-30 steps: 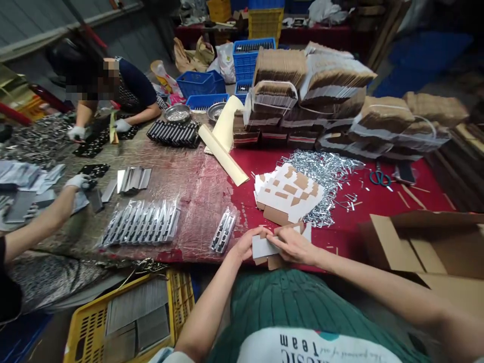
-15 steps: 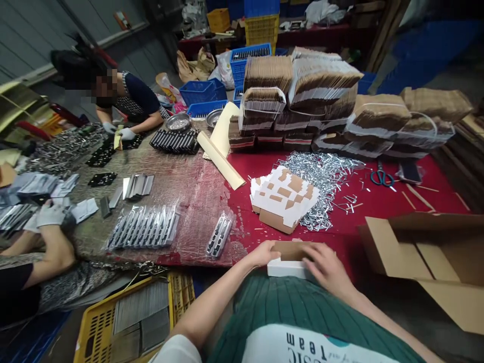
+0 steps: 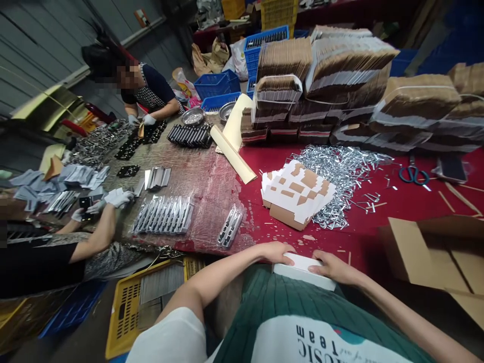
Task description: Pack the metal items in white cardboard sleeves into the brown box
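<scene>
Evidently, the white box (image 3: 302,275) sits at the worktop's (image 3: 204,184) near edge, long axis running left to right, left hand (image 3: 280,252) and right hand (image 3: 333,266) both touching, fingers holding opposite ends.

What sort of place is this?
Probably a small assembly and packing workshop: bundled cardboard stacks, a heap of loose metal pieces, and a row of parts in clear plastic.

I view the worktop (image 3: 363,227) under moderate, diffuse light, the wall (image 3: 41,40) dimmer. Glare flecks the bags (image 3: 162,216) and clips (image 3: 340,174); shadow darkens the carton (image 3: 410,249) inside. My wide lens stretches the edges, softening detail.
</scene>
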Motion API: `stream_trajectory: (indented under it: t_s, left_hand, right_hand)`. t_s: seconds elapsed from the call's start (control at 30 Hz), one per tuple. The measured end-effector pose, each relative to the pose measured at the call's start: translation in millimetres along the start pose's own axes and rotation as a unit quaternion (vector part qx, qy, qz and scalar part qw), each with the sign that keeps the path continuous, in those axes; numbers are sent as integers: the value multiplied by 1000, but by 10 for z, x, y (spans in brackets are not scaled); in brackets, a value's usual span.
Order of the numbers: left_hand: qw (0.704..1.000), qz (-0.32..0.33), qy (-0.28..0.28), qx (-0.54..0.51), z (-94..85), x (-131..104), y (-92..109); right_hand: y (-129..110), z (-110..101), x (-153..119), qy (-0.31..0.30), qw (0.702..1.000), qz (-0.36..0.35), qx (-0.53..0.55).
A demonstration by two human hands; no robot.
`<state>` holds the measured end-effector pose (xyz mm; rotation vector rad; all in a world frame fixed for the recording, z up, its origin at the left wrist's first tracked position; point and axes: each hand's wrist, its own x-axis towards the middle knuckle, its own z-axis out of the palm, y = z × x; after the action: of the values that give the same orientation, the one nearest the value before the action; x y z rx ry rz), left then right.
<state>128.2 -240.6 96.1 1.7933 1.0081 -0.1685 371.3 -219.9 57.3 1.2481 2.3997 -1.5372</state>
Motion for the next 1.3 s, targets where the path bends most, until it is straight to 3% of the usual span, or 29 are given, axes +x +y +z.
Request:
stream_trajectory:
  t_s: [0.07,0.13,0.2,0.3,0.37,0.47,0.53,0.63,0.67,0.73,0.8,0.87,0.9,0.97,1.03,1.1,1.17,1.2,1.27,1.3]
  left_hand:
    - [997,-51,-7,59,37,76,-86]
    - [995,-76,34,60,104,88,-201]
    - [985,-94,144,-25,188,60,-327]
    - [922,-117,294,-225,312,58,-467]
    - [874,-111,337,-333,379,81,-515]
    - [816,-107,372,-430,479,12,-570]
    - [789,-120,409,-443,553,-115,-604]
    - [780,-118,463,-404,608,-233,-588]
    - [784,-108,471,-390,591,-218,-558]
    - [800,-88,470,-362,495,-121,-495]
    - [827,-91,456,-315,344,-29,-495]
    - [839,-155,467,-231,210,-55,-611]
    - [833,-210,482,-172,171,-124,-713]
    - [786,-345,512,-36,161,-334,-976]
    - [739,-465,481,82,225,-547,-1247]
    - [726,-516,428,154,333,-670,-1437]
    - [732,-522,391,199,464,-672,-1488]
    - [735,-517,381,216,532,-633,-1463]
    - [755,-494,359,240,662,-506,-1350]
    - [771,-476,342,247,719,-431,-1283]
  right_hand:
    - [-17,57,101,-11,999,17,-39]
    - [-37,74,156,82,995,53,-31]
    - [-70,63,187,192,976,99,36]
    - [-178,74,287,261,950,114,131]
    - [-267,105,407,305,932,89,174]
    - [-357,147,564,393,883,100,237]
    - [-402,181,600,331,899,118,260]
    - [-548,278,627,116,946,79,291]
    - [-621,314,655,92,950,45,296]
    - [-758,366,758,149,953,-34,260]
    - [-816,387,907,246,957,-78,134]
    - [-751,394,1055,240,966,-82,-39]
    - [-679,400,1111,207,969,-78,-111]
    - [-503,415,1160,132,971,-76,-186]
    - [-338,416,1115,98,973,-87,-190]
    - [-198,372,998,96,974,-100,-179]
    - [-39,270,864,160,974,-49,-156]
    - [62,204,811,219,966,19,-139]
    - [309,63,763,336,914,204,-104]
    - [441,-1,773,364,882,284,-96]
